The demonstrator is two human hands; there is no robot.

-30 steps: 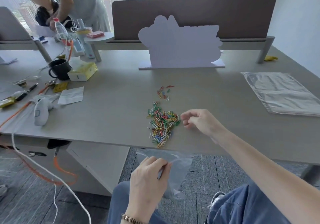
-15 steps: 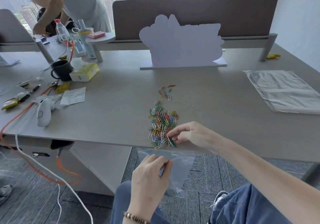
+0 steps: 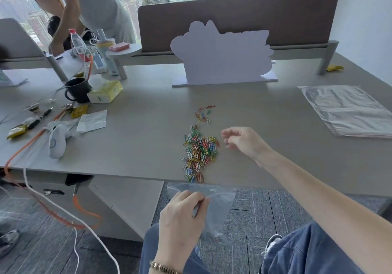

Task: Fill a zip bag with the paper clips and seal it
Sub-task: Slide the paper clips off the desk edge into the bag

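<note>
Head view: heap of multicoloured wire paper clips (image 3: 199, 150) on grey desk (image 3: 137, 129) reaching its near edge, right hand (image 3: 244, 142) just beside heap, fingers loosely curled and empty, left hand (image 3: 182, 214) below desk edge pinching rim of clear plastic zip bag (image 3: 216, 208), stack of clear bags (image 3: 347, 110) far right

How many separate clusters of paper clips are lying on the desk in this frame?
2. A large heap near the desk's front edge, left of the right hand; a small cluster farther back. Clips already in the zip bag can't be told.
</note>
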